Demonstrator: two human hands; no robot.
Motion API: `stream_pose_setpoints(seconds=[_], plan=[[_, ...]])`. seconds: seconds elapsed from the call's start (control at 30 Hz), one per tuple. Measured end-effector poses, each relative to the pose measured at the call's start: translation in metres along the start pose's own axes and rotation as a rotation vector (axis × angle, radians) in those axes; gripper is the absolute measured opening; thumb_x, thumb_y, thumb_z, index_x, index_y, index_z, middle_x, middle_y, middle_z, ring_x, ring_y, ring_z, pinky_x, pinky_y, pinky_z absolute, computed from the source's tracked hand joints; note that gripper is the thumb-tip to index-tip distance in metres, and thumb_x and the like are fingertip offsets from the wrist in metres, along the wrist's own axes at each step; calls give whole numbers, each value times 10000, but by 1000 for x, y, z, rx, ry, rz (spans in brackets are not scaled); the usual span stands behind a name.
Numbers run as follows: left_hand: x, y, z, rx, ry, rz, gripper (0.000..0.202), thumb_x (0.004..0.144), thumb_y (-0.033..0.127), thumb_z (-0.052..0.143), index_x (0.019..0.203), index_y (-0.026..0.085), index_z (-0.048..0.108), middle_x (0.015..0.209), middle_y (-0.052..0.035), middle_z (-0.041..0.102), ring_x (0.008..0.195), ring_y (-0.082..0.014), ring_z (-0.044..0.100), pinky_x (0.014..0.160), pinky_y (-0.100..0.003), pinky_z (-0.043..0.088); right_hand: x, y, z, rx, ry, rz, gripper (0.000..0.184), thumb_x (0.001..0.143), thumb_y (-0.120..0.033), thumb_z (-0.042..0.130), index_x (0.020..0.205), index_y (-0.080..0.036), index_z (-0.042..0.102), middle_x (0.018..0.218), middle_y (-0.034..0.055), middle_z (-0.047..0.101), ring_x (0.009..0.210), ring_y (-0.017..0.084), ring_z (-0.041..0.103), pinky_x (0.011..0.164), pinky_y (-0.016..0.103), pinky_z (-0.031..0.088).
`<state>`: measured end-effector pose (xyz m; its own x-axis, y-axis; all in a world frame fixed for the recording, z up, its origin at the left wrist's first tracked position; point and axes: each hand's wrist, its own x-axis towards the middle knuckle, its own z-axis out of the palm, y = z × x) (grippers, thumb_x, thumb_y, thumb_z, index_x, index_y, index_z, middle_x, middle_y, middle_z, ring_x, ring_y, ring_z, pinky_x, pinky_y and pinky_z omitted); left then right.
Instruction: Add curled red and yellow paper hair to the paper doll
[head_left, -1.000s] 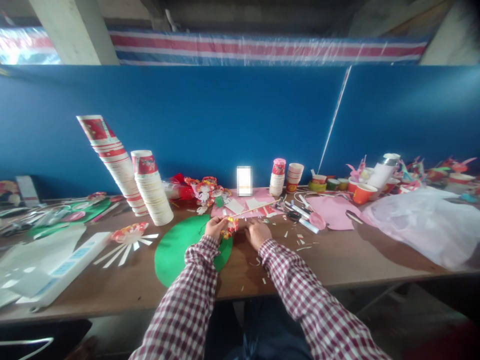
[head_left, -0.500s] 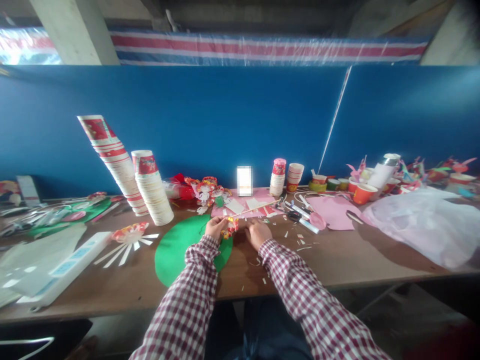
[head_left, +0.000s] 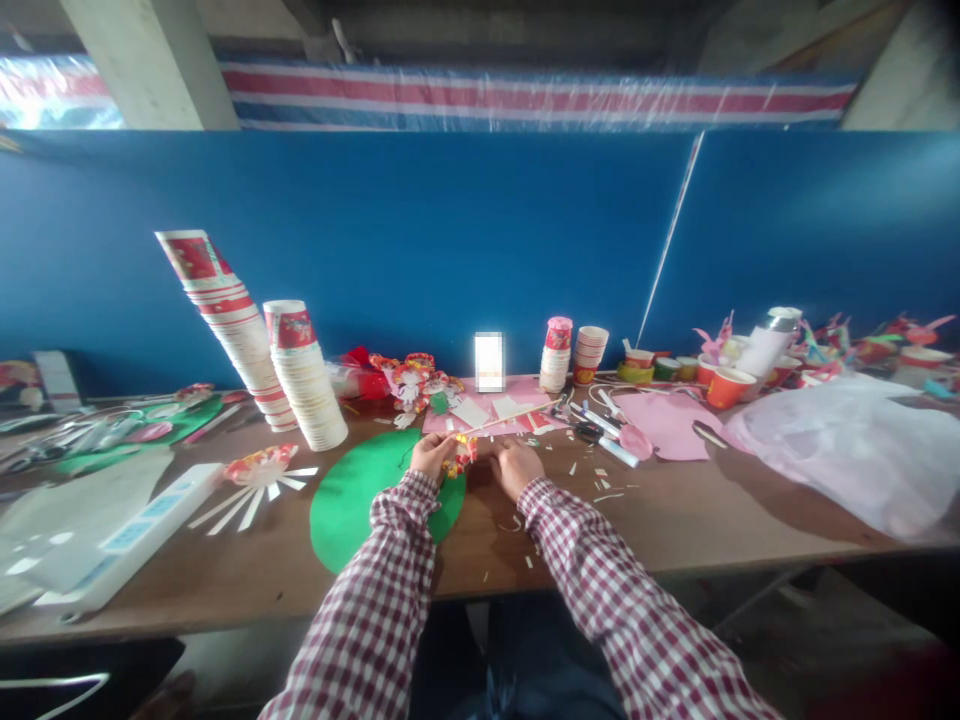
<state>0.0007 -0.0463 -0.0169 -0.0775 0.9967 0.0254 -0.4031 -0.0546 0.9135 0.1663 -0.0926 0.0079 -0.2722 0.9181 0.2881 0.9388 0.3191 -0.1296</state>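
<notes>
My left hand (head_left: pixel 429 459) is closed on a small red-and-yellow paper craft piece (head_left: pixel 460 458), above the right edge of a round green sheet (head_left: pixel 352 515). A little to the right of that piece, my right hand (head_left: pixel 519 467) is low over the brown table (head_left: pixel 600 550) with its fingers curled together. Whatever its fingertips hold, if anything, is hidden. A thin pale stick (head_left: pixel 506 417) lies just beyond both hands, across pink paper (head_left: pixel 551 405). Small white paper scraps (head_left: pixel 600 472) are scattered by my right hand.
Two tall stacks of paper cups (head_left: pixel 304 385) stand at the left, near a white power strip (head_left: pixel 135 540) and a fringed paper cup (head_left: pixel 262 470). Markers (head_left: pixel 616 450) lie right of centre. Farther right are a flask (head_left: pixel 769 345) and a clear plastic bag (head_left: pixel 847 455).
</notes>
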Motion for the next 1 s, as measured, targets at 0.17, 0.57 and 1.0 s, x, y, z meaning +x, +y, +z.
stream_pose_setpoints(seconds=[0.17,0.57,1.0], plan=[[1,-1,-1,6,2,-5,366,456,310,753,696,95,578,527,-13,600,424,-92,540,410,-194,401,0,0,-1,-1,-4,5,294,857,-278,371,953,-144,615,972,112,578,924,198,469,789,277,340],[0,-1,-1,-7,-2,-5,367,454,306,760,690,93,578,515,-17,606,409,-96,544,385,-187,400,1,1,2,4,23,-2,278,849,-263,385,926,-138,621,948,101,585,905,202,471,776,271,348],[-3,3,2,8,-4,-23,396,441,321,765,696,91,569,503,-15,599,383,-90,525,361,-183,387,0,1,1,13,22,3,278,848,-267,392,934,-127,617,947,114,583,913,202,475,770,270,346]])
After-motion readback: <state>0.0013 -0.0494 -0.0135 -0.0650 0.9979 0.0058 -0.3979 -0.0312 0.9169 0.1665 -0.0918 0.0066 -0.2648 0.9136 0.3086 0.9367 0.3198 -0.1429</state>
